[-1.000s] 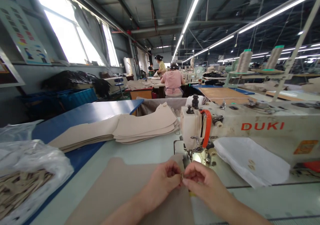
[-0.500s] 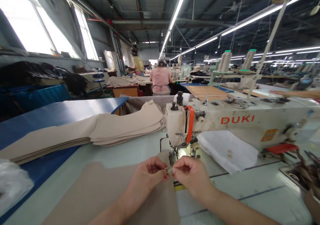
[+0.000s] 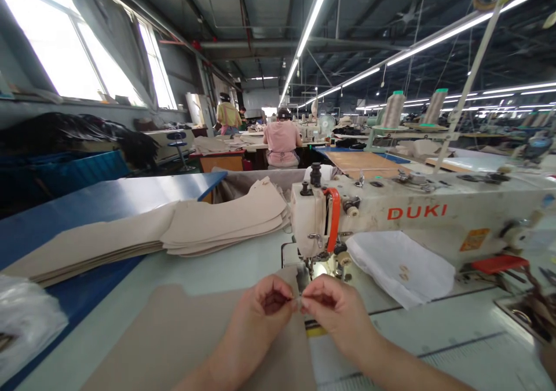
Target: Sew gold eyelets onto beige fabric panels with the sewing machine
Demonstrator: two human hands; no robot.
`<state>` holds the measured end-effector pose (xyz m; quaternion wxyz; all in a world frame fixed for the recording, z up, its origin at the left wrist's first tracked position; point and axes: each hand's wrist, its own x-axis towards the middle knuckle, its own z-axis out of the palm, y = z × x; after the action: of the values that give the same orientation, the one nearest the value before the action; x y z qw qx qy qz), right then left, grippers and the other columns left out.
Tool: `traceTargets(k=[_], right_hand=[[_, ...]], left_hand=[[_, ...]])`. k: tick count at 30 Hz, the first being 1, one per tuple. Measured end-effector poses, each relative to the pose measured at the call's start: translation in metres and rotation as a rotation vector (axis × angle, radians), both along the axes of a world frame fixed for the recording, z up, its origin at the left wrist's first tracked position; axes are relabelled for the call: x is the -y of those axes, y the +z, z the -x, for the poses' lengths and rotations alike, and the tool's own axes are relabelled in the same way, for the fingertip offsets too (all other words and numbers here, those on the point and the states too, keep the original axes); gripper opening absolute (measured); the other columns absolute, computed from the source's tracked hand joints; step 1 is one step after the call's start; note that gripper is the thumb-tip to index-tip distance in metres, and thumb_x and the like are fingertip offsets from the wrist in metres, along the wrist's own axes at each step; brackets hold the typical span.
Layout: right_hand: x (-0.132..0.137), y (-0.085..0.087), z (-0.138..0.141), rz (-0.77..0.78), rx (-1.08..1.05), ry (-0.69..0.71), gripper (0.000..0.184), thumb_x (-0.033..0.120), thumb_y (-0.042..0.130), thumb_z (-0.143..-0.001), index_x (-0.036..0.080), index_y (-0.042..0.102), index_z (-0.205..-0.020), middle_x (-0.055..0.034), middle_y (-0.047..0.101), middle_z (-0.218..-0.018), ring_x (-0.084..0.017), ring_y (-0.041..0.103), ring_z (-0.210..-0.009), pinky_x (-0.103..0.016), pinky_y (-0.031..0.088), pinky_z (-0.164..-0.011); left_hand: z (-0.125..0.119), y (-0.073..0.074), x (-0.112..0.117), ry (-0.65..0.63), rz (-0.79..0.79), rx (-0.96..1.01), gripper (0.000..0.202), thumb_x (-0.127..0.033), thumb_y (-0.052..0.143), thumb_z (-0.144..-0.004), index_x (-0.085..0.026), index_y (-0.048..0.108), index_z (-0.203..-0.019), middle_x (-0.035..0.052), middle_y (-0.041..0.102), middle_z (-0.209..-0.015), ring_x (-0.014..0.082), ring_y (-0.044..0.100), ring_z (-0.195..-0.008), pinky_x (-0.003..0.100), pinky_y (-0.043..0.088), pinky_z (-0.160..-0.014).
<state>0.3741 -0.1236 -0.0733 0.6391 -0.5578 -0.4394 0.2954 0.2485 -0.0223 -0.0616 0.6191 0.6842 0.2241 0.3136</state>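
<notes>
Both hands sit near the camera, just in front of the DUKI sewing machine [image 3: 412, 211]. Left hand [image 3: 266, 303] and right hand [image 3: 330, 305] meet fingertip to fingertip, each pinched shut on a tiny item between them, prob. a small tab or thread end; too small to tell. It sits just above the tan fabric panel [image 3: 182, 339] lying flat on the table, close to the needle area. Vs 0.5 s ago the pinch point has barely shifted; the hands stay closed on it, so the fiddly handling is still on. Stack of cut tan pieces [image 3: 217, 223] lies far left; white cloth [image 3: 399, 266] to the right, under the machine arm.
</notes>
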Motion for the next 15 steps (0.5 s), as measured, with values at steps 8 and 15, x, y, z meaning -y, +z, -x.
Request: traceTargets(k=[8, 15], right_hand=[[0.0009, -0.0021, -0.003, 0.047, -0.123, 0.047, 0.007, 0.021, 0.065, -0.07, 0.017, 0.064, -0.075, -0.0014, 0.067, -0.067, -0.016, 0.065, -0.064, -0.026, 0.05, -0.063], [0.0015, 0.0025, -0.0027, 0.089, 0.047, 0.018, 0.007, 0.019, 0.06, -0.073, 0.017, 0.065, -0.071, -0.0003, 0.065, -0.062, -0.015, 0.062, -0.06, -0.023, 0.047, -0.058]], left_hand=[[0.0023, -0.0016, -0.0008, 0.045, -0.103, -0.033, 0.011, -0.014, 0.066, -0.063, -0.018, 0.055, -0.066, -0.0035, 0.06, -0.063, 0.0104, 0.057, -0.056, 0.019, 0.045, -0.055], [0.0005, -0.0044, -0.0019, 0.023, -0.083, -0.051, 0.012, -0.017, 0.066, -0.062, -0.018, 0.054, -0.066, -0.0026, 0.06, -0.064, 0.0115, 0.057, -0.058, 0.021, 0.046, -0.057]])
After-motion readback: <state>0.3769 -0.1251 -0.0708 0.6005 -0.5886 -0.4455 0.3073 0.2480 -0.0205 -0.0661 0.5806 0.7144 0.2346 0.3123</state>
